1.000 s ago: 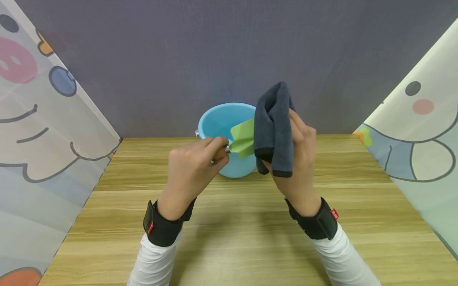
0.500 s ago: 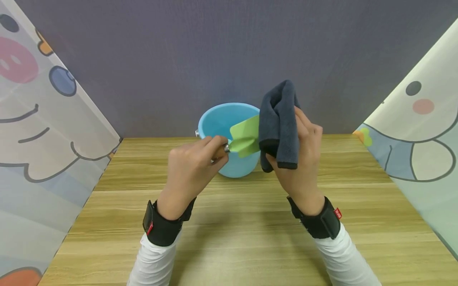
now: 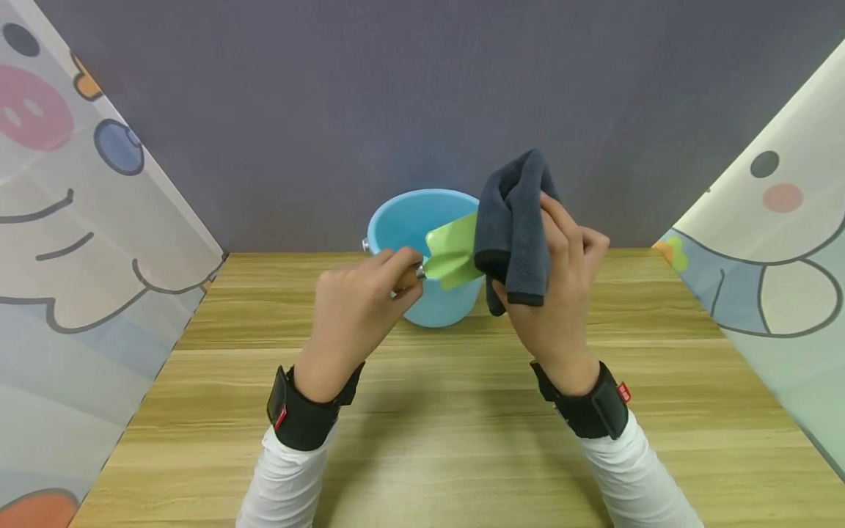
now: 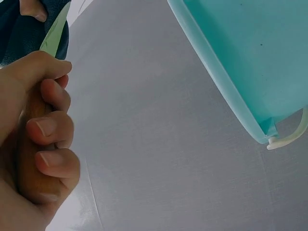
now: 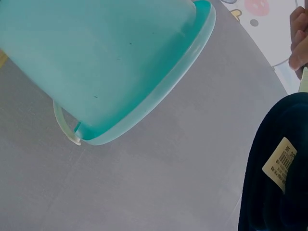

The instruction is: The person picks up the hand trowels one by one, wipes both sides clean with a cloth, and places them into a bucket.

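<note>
My left hand [image 3: 356,304] grips the wooden handle [image 4: 32,168] of a small garden trowel, its fingers curled round it in the left wrist view. The trowel's light green blade [image 3: 450,251] points right, held in front of and above a light blue bucket [image 3: 403,218]. A folded dark grey cloth [image 3: 524,227] covers the far end of the blade. From the right side, my right hand [image 3: 562,290] holds this cloth against the blade, its thumb below and its fingers partly behind the fabric. A pale printed label [image 5: 280,164] shows on the cloth in the right wrist view.
The bucket stands at the back of a wood-grain table [image 3: 449,425], close to a grey wall [image 3: 343,110]. Its pale carrying handle [image 4: 291,139] hangs at the side. Panels with cartoon prints [image 3: 79,220] flank the table left and right.
My right hand has slid the cloth a little to the right along the blade, baring more green, then slightly back left. The left hand keeps the trowel nearly still.
</note>
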Demonstrator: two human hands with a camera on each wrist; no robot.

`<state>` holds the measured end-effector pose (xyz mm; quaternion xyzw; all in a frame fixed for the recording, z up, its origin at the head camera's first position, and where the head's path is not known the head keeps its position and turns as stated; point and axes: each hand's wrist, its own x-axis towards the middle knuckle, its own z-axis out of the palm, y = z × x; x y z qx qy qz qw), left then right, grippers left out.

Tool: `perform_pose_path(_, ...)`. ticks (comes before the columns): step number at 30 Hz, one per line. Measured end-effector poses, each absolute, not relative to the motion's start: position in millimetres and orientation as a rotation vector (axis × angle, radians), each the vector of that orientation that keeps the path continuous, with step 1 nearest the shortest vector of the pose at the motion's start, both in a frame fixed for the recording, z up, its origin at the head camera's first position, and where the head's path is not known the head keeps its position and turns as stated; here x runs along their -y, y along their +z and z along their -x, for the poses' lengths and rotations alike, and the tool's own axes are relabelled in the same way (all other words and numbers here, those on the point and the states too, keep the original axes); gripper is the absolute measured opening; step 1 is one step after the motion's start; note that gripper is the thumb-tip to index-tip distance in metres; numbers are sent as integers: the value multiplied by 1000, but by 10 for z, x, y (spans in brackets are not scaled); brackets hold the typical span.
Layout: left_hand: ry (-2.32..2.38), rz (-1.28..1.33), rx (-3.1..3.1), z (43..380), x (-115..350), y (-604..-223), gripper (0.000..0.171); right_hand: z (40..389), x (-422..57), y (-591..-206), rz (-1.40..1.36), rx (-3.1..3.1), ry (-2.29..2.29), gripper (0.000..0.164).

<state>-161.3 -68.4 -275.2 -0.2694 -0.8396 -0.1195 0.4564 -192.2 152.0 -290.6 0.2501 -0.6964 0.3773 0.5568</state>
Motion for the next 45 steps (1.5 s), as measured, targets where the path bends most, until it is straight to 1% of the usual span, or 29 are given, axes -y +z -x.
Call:
perform_pose_path(7,-304,654,2118,1631,687,-2773,18,1920,-1540,-2893,-584,1647,906,64)
perform_pose_path(16,-307,642,2155,1639,690,-2779,17,1862,-1469,-2865,-622,1605,863,51)
perform_pose_path(24,-303,630,2167,1630,689,-2785,16,1730,-1359,-2948,-711,1638,852,50)
perform_pose_path(30,-328,623,2189,1607,680,-2792,20,1635,-1251,-3030,-783,1717,814,41)
perform_pose_path(37,-401,661,2189,1599,669,-2821,21,1634,-1175,-3093,-858,1765,723,42)
perform_pose_path(45,-398,722,2121,1605,644,-2822,22,1644,-1164,-3118,-845,1729,726,38)
